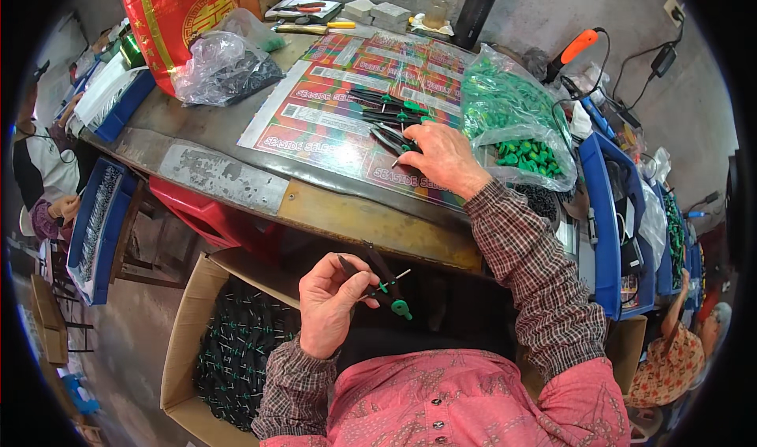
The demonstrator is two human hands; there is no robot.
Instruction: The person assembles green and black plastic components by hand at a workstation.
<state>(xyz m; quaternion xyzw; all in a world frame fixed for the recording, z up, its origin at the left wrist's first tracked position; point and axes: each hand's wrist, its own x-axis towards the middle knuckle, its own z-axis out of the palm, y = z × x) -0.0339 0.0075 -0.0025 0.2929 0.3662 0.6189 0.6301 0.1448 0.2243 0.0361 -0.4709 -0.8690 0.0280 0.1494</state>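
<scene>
My left hand [325, 311] is in front of my body, thumb and fingers pinching a slim black part with green fittings [385, 284]. Thin metal pins stick out of that part, and a round green piece sits at its lower end. Over the table, my right hand [446, 155] bends its fingers and thumb round the end of another such black part [388, 142]. A small pile of similar black parts with green pieces [382, 102] lies just beyond it, on a colourful printed sheet [307, 127].
A clear bag of green parts [505, 104] lies right of the sheet, beside a blue bin [605, 234]. An open cardboard box [181, 344] of black parts stands at lower left. A red bag [162, 33], clear bag [225, 72] and dark bottle [478, 11] stand at the back. Other people sit either side.
</scene>
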